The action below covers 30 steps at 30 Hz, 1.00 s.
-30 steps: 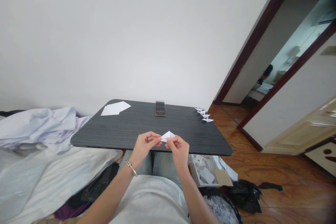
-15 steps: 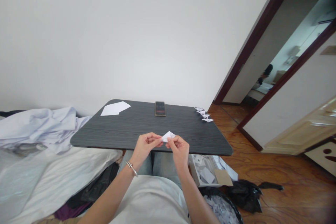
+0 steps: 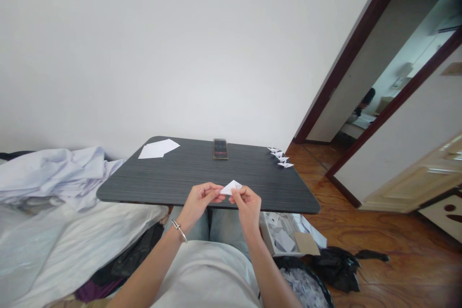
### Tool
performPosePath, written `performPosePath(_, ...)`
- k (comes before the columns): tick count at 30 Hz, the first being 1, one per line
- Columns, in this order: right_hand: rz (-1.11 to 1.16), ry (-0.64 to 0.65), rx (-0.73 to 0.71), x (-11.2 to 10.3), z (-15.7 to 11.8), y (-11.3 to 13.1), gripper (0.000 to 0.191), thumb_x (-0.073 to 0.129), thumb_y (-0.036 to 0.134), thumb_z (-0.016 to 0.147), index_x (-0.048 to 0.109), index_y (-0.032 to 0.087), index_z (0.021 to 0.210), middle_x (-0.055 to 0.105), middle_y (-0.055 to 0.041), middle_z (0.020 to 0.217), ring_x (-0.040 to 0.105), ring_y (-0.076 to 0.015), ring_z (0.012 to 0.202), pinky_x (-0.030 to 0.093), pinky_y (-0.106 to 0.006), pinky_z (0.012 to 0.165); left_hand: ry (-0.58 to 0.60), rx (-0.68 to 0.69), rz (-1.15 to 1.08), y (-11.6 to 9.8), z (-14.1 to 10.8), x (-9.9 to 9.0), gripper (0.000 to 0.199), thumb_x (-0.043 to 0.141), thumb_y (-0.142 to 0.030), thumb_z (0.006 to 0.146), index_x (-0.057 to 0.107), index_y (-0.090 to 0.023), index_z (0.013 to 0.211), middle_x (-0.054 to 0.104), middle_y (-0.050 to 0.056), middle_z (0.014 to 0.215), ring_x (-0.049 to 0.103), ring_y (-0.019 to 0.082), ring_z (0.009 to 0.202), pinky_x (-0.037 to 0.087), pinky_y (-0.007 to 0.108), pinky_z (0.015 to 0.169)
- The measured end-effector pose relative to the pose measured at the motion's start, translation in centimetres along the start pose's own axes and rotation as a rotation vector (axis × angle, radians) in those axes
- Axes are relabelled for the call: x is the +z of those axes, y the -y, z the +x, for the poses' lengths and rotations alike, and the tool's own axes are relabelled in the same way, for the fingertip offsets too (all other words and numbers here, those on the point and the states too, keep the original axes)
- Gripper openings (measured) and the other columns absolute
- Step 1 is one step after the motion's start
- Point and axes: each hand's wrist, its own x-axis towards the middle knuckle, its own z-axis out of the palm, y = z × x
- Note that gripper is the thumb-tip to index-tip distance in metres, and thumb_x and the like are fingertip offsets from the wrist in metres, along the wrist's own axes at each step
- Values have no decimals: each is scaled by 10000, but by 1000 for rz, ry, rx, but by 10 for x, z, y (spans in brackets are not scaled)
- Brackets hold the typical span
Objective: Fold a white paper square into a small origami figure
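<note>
A small folded white paper [image 3: 232, 186], roughly triangular with its point up, is pinched between both hands above the front edge of the dark table [image 3: 173, 173]. My left hand [image 3: 202, 198] grips its left corner between thumb and fingers. My right hand [image 3: 247, 203] holds the right side, the thumb lying on the paper's face. Several small folded white paper pieces [image 3: 279, 157] stand in a row at the table's right edge. Flat white sheets [image 3: 158, 148] lie at the back left.
A phone [image 3: 220, 149] lies at the table's back edge. White cloth [image 3: 54, 173] is heaped at left. At lower right are a box of papers [image 3: 283, 238], a black-lined bin of scraps [image 3: 305, 286] and a black bag [image 3: 339, 267]. Beyond the doorway a person is partly visible.
The folded paper has shifted very slightly to the right, and a little more of its left corner shows beside my left fingers. Both hands keep their pinch.
</note>
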Motion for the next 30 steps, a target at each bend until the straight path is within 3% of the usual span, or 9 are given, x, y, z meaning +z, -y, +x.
performPosePath(6,7,2,3,0,0,3,219,621,287,688,515,154,549,557,17,462,510,-103,423,401,-209,462,42,-4,4,-3,-2,-3,268,639,-300,681,645,-95,854,696,71,739,645,151,686,502,245,696)
performPosePath(17,8,-31,25,1,0,1,220,636,318,672,542,152,561,587,3,471,540,-118,431,426,-223,474,-46,55,7,2,-2,4,257,675,-273,633,650,-81,802,693,77,700,642,152,633,507,259,661)
performPosePath(26,-2,-21,29,-1,2,1,218,637,295,680,532,152,555,587,10,467,541,-112,427,424,-211,472,-11,49,6,1,-1,3,251,631,-302,681,647,-87,808,684,70,716,634,146,648,506,260,670)
performPosePath(30,-13,6,31,-1,2,1,222,631,305,687,535,151,559,591,9,471,552,-116,440,432,-213,481,-37,42,22,3,1,2,235,672,-279,640,636,-89,774,685,61,688,633,145,633,507,250,650)
